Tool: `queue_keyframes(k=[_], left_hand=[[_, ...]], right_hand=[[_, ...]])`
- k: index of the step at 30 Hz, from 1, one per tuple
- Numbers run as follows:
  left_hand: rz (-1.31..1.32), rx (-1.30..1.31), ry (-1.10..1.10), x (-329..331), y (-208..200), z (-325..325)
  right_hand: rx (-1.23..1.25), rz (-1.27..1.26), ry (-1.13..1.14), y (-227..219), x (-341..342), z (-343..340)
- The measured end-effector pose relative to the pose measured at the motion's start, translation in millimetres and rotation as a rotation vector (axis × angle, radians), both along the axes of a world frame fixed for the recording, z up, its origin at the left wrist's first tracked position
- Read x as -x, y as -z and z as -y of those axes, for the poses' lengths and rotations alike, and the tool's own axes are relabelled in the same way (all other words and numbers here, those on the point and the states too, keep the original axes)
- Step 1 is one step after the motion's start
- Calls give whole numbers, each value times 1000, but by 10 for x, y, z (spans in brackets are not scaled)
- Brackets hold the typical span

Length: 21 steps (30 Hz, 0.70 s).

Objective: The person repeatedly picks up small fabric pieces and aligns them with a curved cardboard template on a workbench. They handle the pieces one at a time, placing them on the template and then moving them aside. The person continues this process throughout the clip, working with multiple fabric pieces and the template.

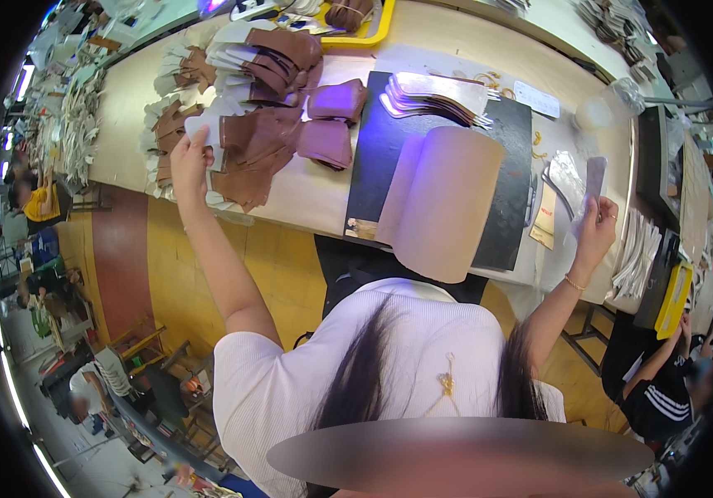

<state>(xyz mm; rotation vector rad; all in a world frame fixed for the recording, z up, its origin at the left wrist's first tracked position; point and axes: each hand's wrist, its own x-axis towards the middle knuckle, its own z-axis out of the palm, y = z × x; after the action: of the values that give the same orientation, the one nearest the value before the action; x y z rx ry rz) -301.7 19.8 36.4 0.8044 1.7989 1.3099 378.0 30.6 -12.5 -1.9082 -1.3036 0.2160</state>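
Note:
My left hand is at the left of the table, its fingers closed on the edge of a pale cut piece. Beside it lie fanned piles of brown leather pieces, some with pale backing. My right hand is raised at the right, its fingers pinched around a narrow grey flat strip that stands upright. Next to that hand, a curved silvery piece rests on the table. Between my hands, a beige sheet curls over the front of a black board.
A stack of curved pieces sits on the board's far part. Folded brown bundles lie left of the board. A yellow tray stands at the back, and a cream tag lies at right. Another person works at the far right.

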Motion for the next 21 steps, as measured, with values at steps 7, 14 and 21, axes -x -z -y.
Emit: queue_keyframes(k=[7,14,21], left_hand=[[397,-181,352,-1362,-763,239],[619,312,852,-2601,-605,150],[664,416,833,-2566,-259,109]], right_hand=[[-147,-392,-118,-152,187,-45],[-206,-581,-294,-704,593,88],[202,-676,-682,-1129,1055,211]])
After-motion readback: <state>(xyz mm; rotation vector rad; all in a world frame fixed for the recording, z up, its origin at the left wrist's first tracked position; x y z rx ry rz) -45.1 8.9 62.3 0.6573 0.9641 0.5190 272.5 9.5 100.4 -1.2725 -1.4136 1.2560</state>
